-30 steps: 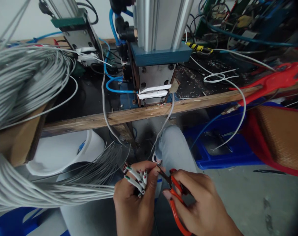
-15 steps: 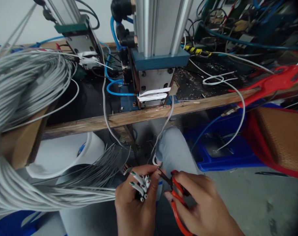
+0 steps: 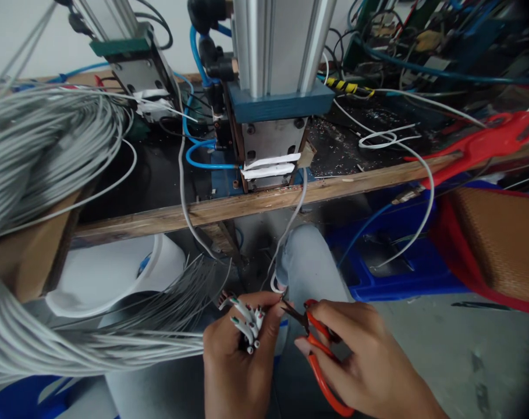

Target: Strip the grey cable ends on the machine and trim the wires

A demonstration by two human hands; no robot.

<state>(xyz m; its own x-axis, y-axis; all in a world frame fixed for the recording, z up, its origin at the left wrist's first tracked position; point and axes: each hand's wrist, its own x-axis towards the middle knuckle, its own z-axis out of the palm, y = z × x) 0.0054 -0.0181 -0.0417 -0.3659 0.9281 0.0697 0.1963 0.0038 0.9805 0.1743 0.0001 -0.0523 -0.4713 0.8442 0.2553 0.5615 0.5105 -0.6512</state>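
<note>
My left hand (image 3: 242, 355) is closed around a bundle of grey cables (image 3: 159, 348), whose cut ends (image 3: 249, 326) stick up out of the fist with green and red tips showing. Between its thumb and index finger a small end is pinched, too small to make out clearly. Orange-handled scissors (image 3: 323, 355) are in my right hand (image 3: 364, 361), with fingers and thumb on the handles. Their dark blades lie at the left thumb and fingertip, close to the pinched end.
A bench with a wooden edge (image 3: 264, 203) carries a pneumatic press (image 3: 275, 134) and a large cable coil (image 3: 54, 139). Below are a white bucket (image 3: 102, 279) and a blue bin (image 3: 377, 291). A red air gun (image 3: 486, 142) lies at the right edge.
The scissors and my right hand have shifted slightly right, with the handles a little lower. My left hand keeps its hold on the cables. The camera view has moved slightly.
</note>
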